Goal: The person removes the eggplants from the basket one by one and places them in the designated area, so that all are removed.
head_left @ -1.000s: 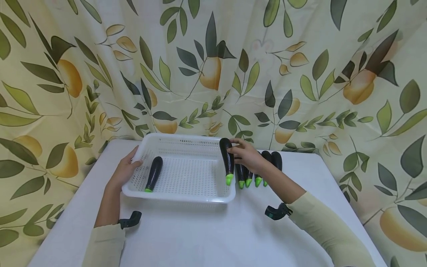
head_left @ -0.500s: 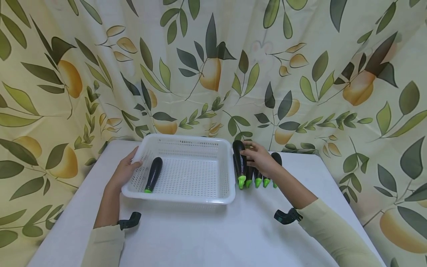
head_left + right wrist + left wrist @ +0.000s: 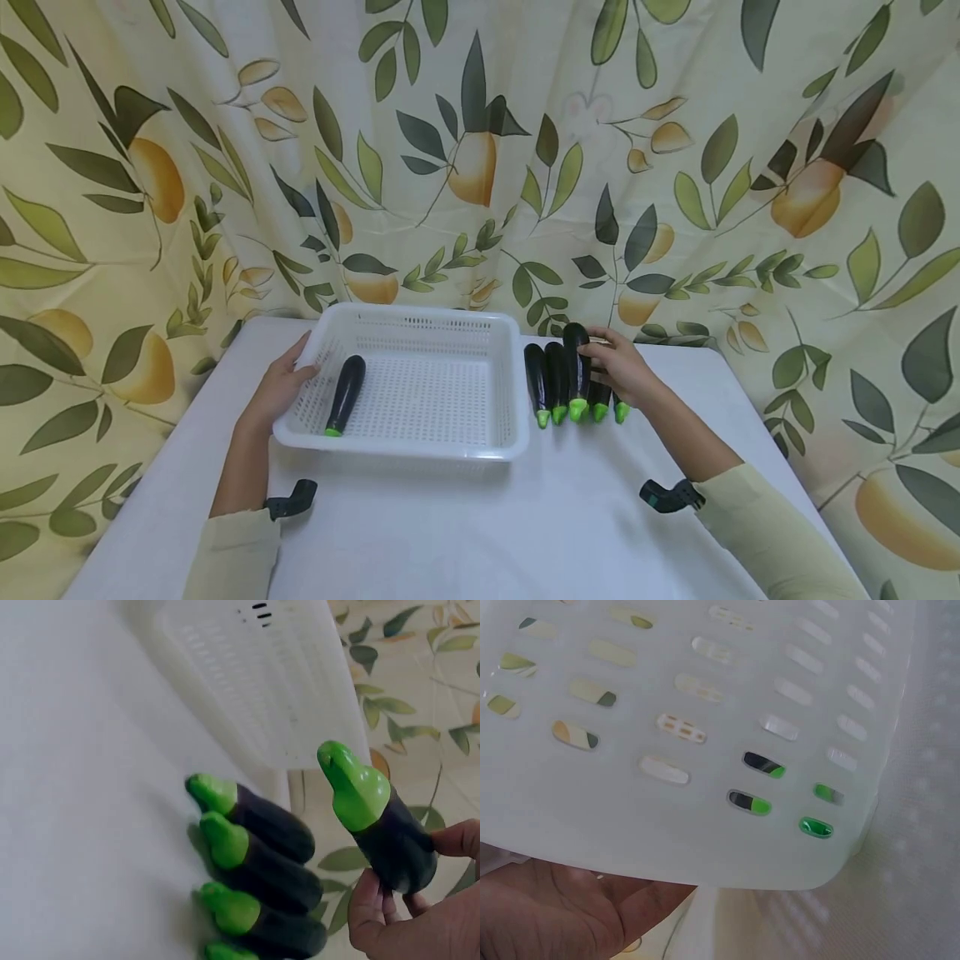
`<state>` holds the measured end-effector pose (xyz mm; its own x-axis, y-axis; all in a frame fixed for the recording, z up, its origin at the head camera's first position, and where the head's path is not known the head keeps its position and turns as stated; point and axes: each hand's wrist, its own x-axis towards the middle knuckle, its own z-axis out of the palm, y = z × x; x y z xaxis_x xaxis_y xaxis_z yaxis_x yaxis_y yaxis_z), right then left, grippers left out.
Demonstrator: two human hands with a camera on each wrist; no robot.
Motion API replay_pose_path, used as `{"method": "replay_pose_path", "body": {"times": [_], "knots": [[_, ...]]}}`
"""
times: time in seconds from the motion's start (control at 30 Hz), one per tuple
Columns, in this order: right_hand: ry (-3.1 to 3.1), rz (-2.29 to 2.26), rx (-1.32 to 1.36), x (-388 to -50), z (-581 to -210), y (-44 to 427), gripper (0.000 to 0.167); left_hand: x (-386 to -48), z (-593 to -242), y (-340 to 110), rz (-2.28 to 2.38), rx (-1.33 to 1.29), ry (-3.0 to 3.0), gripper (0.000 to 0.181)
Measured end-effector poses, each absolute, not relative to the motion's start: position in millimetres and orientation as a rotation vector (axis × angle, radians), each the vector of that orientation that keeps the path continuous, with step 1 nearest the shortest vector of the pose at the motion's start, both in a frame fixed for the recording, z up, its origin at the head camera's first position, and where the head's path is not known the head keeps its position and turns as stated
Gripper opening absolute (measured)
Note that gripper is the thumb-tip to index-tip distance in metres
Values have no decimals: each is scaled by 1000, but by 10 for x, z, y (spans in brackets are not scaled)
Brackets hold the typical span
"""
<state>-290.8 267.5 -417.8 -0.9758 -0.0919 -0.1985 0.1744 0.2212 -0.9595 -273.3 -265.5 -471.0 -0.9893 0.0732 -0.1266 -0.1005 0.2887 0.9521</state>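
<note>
My left hand [image 3: 281, 387] grips the left rim of a white perforated plastic basket [image 3: 405, 451]. In the left wrist view the basket wall [image 3: 592, 802] hides part of that hand. One dark eggplant [image 3: 347, 392] with a green stem end lies at the basket's left side. My right hand [image 3: 626, 371] pinches another eggplant [image 3: 577, 358] between thumb and fingers, its green end [image 3: 360, 791] pointing away from the palm. Raised, this one hangs over a row of several eggplants [image 3: 537, 379] on the table right of the basket. The hand and held eggplant cover part of the row.
Everything stands on a white-covered table [image 3: 450, 533]. Behind it hangs a curtain [image 3: 480, 242] printed with leaves and fruit. The row of eggplants sits close beside the basket's right wall, green ends toward me.
My right hand has carried its eggplant rightward, from above the basket's right edge to above the middle of the row. The left hand and the basket have stayed in place.
</note>
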Motion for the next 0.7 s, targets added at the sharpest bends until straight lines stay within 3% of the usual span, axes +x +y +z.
{"method": "replay_pose_path", "body": {"times": [0.7], "knots": [[2430, -1761, 352, -2958, -4266, 3403, 70, -2714, -4699, -2648, 1808, -29, 2396, 68]]}}
